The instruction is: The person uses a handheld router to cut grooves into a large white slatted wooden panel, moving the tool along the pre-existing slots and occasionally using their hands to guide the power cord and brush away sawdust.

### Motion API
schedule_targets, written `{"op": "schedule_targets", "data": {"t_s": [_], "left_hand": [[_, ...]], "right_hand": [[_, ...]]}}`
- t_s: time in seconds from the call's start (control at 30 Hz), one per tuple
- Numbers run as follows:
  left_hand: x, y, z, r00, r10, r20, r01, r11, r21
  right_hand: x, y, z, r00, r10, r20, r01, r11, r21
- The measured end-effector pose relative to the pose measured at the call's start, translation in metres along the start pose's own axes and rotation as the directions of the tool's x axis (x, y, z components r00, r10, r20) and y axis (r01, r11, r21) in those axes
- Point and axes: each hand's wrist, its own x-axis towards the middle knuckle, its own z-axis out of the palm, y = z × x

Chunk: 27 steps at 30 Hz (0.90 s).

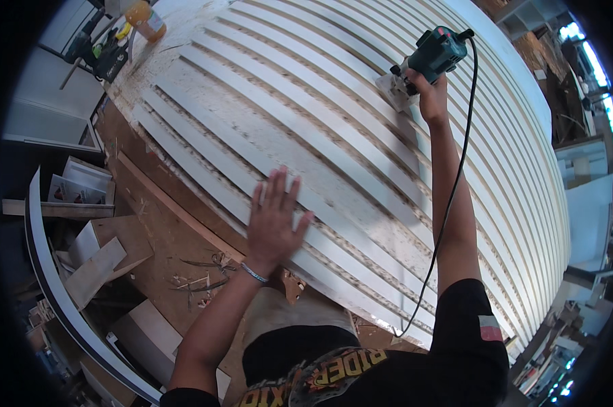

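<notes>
My right hand (431, 95) grips a green handheld router (434, 54) with a clear base, held on a row of narrow white strips (266, 88) at the upper right; a black cord hangs from its top down along my right arm. My left hand (274, 224) lies with fingers spread over the strips near the panel's lower left edge, a braided band on its wrist. The strips run diagonally across a large board, with speckled, rough bands between them.
A cordless power tool (106, 61) and a jar of orange-brown contents (144, 20) stand at the upper left corner. Wooden offcuts (103, 258) and a long curved white strip (45, 271) lie left of the board, above a brown floor (174, 292) with scraps. Cluttered boards line the right side.
</notes>
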Motion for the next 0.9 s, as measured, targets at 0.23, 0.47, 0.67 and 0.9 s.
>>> {"op": "schedule_targets", "data": {"t_s": [0.23,0.47,0.67,0.9], "left_hand": [[0.001,-0.011,-0.008,0.987,0.007,0.158,0.009,0.995,-0.103],[0.002,-0.026,-0.010,0.971,0.053,0.231,0.010,0.964,-0.265],[0.020,-0.069,-0.047,0.945,0.246,0.216,-0.032,0.727,-0.686],[0.105,-0.323,-0.105,0.966,0.039,-0.256,-0.131,0.926,-0.354]], "right_hand": [[0.074,0.002,0.121,0.998,0.004,0.064,-0.004,1.000,-0.001],[0.150,0.003,0.241,0.998,0.006,0.058,-0.010,0.998,0.058],[0.203,0.006,0.317,0.999,-0.038,0.014,0.037,0.995,0.094],[0.241,0.002,0.382,0.997,-0.035,0.064,0.034,0.999,0.023]]}}
